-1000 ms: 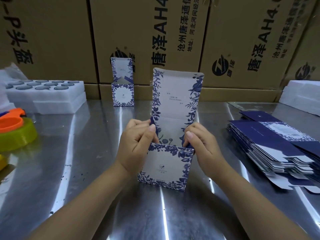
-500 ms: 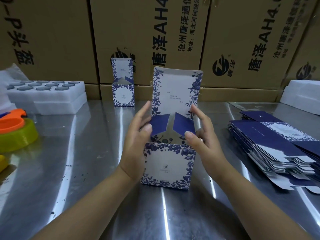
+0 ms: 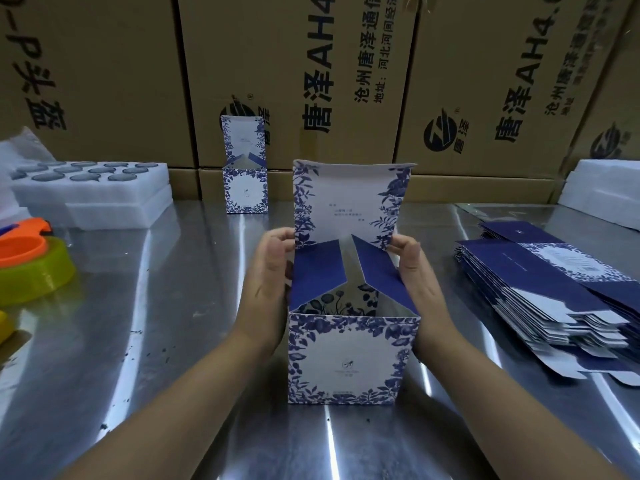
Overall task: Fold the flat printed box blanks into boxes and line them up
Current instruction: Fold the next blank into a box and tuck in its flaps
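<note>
A blue-and-white floral box (image 3: pixel 349 358) stands upright on the steel table in front of me, its lid flap raised and its two dark blue side flaps angled up and open. My left hand (image 3: pixel 268 282) holds its left side, fingertips curled at the lid's left edge. My right hand (image 3: pixel 414 282) holds the right side, fingertips at the lid's right edge. A second folded box (image 3: pixel 246 188) stands at the back by the cartons, lid up. A stack of flat blanks (image 3: pixel 550 292) lies at the right.
Large brown cartons (image 3: pixel 294 81) wall off the back of the steel table (image 3: pixel 156 341). White foam trays (image 3: pixel 93 192) sit at the back left, another foam block (image 3: pixel 606 192) at the back right. An orange-and-yellow tape dispenser (image 3: pixel 31 265) lies at the left edge.
The thumbs that pressed the side flaps down have let go, and the blue flaps have sprung up. Both hands have moved to the box's outer sides, and the box now sits nearer to me.
</note>
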